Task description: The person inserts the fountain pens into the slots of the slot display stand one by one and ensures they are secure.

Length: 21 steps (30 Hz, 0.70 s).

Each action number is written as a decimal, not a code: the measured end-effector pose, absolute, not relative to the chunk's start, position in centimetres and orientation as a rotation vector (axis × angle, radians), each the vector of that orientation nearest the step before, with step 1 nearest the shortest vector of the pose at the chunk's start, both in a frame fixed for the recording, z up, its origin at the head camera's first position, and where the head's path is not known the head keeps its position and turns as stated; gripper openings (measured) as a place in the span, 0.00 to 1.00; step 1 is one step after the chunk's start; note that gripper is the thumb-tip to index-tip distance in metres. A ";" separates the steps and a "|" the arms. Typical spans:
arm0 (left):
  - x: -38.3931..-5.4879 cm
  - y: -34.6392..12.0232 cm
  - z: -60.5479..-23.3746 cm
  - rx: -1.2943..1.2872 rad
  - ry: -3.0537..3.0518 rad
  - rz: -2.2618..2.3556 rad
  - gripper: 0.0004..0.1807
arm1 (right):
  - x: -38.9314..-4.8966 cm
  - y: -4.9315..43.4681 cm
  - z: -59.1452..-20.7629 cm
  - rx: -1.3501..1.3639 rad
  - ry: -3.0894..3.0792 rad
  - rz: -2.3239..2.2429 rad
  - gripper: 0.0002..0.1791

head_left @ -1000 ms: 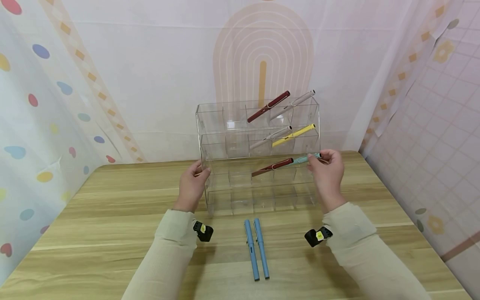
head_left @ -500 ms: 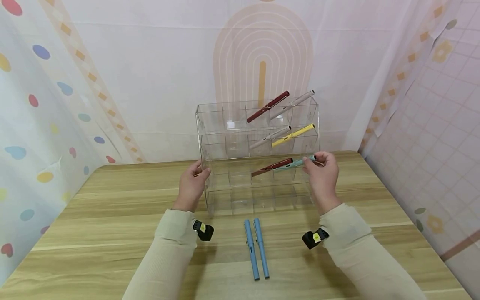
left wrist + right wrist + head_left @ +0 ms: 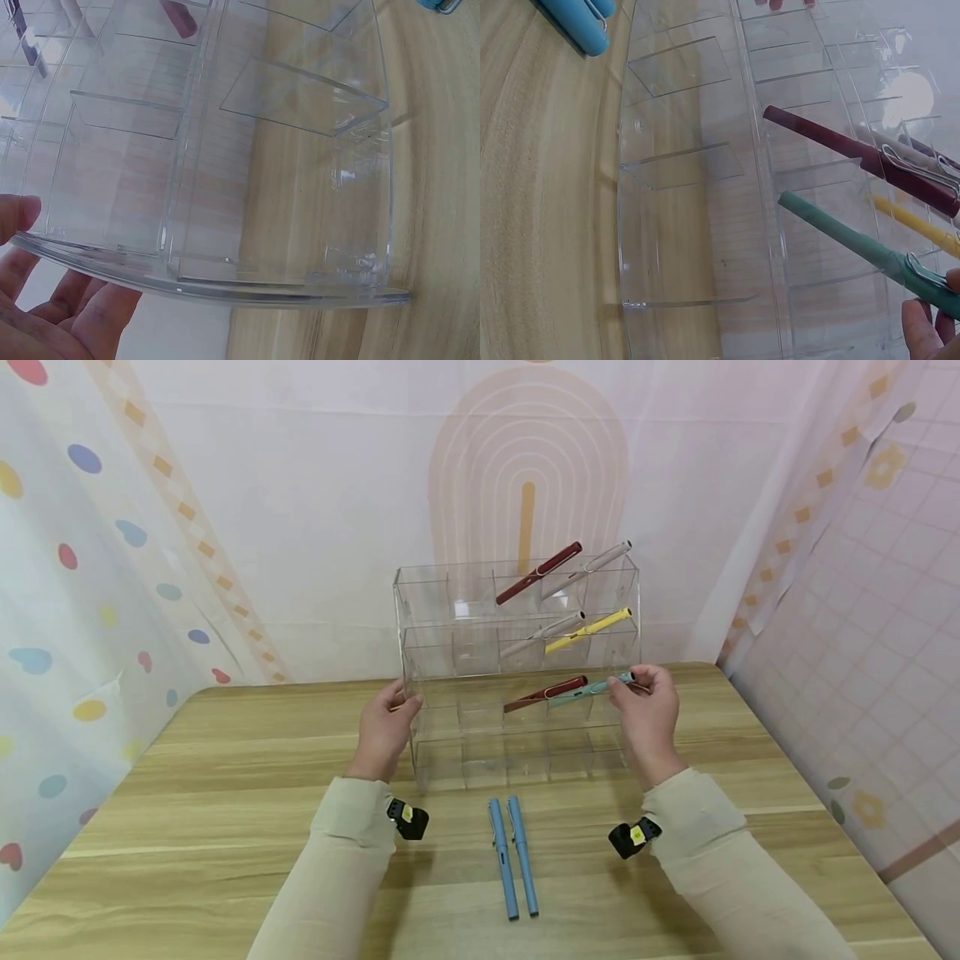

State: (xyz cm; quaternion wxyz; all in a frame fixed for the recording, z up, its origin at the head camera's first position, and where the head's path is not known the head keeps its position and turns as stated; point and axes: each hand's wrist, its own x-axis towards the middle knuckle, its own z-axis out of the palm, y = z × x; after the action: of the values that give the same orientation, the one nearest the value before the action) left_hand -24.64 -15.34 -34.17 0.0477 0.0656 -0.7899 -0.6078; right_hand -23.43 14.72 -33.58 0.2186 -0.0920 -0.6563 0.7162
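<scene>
A clear acrylic pen rack (image 3: 438,764) with tiers of compartments stands on the table. My left hand (image 3: 385,731) grips its left side panel, the thumb (image 3: 28,212) on one face and the fingers on the other. With thumb and fingers my right hand (image 3: 648,714) pinches the cap end of a teal pen (image 3: 592,688). The pen slants, its lower end inside a compartment of the third tier from the top, as the right wrist view shows. Just left of it leans a dark red pen (image 3: 546,693) in the neighbouring compartment.
Two blue pens (image 3: 503,860) lie side by side on the wooden table (image 3: 247,827) in front of the rack. Higher tiers hold another dark red pen (image 3: 538,573), a yellow pen (image 3: 588,631) and two pale pens (image 3: 555,627). A patterned curtain (image 3: 322,510) hangs behind.
My right hand has moved left and slightly down, bringing the teal pen's lower end into the compartment beside the dark red pen. My left hand stays on the rack.
</scene>
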 end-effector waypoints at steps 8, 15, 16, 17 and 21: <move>-24.6 -15.3 -34.3 0.189 -2.398 -1.874 0.25 | -22.5 15.2 -33.6 -0.292 -1.772 1.977 0.19; -24.6 -15.3 -34.3 0.202 -2.372 -1.891 0.25 | -20.2 15.3 -34.9 -0.332 -1.864 1.944 0.16; -24.6 -15.3 -34.3 0.203 -2.371 -1.891 0.25 | -19.9 15.2 -35.2 -0.332 -1.893 1.948 0.16; -24.6 -15.3 -34.3 0.203 -2.370 -1.892 0.25 | -19.7 15.1 -35.4 -0.331 -1.926 1.945 0.16; -24.7 -15.2 -34.3 0.203 -2.362 -1.905 0.25 | -19.1 14.6 -36.6 -0.314 -2.076 1.947 0.17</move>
State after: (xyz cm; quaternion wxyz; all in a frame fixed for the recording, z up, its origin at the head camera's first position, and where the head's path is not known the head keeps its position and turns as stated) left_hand -24.68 -15.25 -34.35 0.0500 0.0666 -0.7758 -0.6255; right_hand -19.09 14.64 -36.59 0.1385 -0.1085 -0.7180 0.6735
